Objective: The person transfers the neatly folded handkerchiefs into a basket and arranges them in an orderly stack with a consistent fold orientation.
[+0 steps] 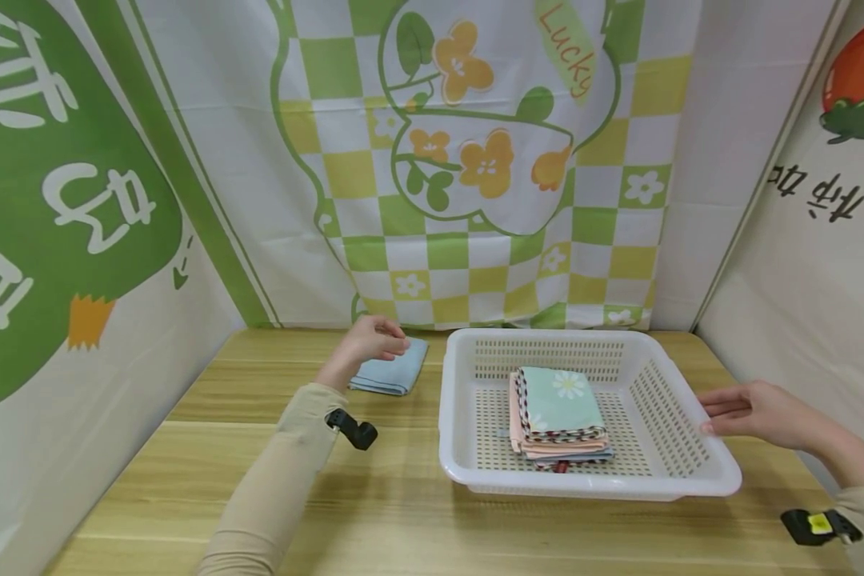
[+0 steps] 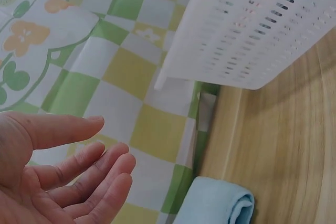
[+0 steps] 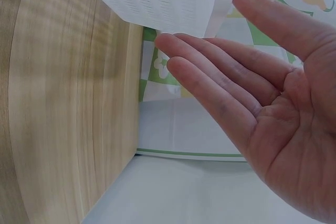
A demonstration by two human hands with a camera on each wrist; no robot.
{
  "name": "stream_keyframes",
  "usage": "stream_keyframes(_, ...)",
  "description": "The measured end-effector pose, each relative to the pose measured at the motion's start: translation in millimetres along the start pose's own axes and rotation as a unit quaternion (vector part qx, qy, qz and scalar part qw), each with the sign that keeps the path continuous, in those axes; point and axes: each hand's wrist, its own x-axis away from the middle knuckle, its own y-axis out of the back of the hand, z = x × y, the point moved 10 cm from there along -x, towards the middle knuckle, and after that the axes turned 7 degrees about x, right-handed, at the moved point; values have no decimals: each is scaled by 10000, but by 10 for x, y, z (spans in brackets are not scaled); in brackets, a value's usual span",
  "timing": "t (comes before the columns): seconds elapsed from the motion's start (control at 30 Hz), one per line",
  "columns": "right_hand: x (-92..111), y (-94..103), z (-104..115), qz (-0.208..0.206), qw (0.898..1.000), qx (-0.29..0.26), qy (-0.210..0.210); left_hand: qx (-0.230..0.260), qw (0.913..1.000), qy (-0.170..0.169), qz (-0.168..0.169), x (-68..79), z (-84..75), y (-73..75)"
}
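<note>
A white plastic basket (image 1: 590, 486) with slotted walls stands on the table. Inside it lies a stack of folded cloths (image 1: 558, 404), topped by a mint green one with a white daisy. My right hand (image 1: 763, 412) is at the basket's right side, its fingers straight along the outer wall and the thumb at the rim in the right wrist view. To the basket's left, a folded light blue cloth (image 1: 396, 372) lies on the table. My left hand (image 1: 370, 340) hovers above that cloth, fingers loosely bent and holding nothing, as the left wrist view (image 2: 68, 177) also shows.
The wooden table (image 1: 389, 520) ends at a hanging checked curtain (image 1: 475, 272) behind the basket. Printed fabric walls rise at the left (image 1: 115, 336) and right (image 1: 799, 304). A black wrist camera (image 1: 353, 430) is strapped to my left sleeve, another (image 1: 821, 528) to the right.
</note>
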Motion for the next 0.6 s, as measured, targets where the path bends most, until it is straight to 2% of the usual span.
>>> stream_keyframes(0.6, -7, 9, -5, -69, 9999, 74, 93, -87, 9991, 333, -230, -72, 257, 197)
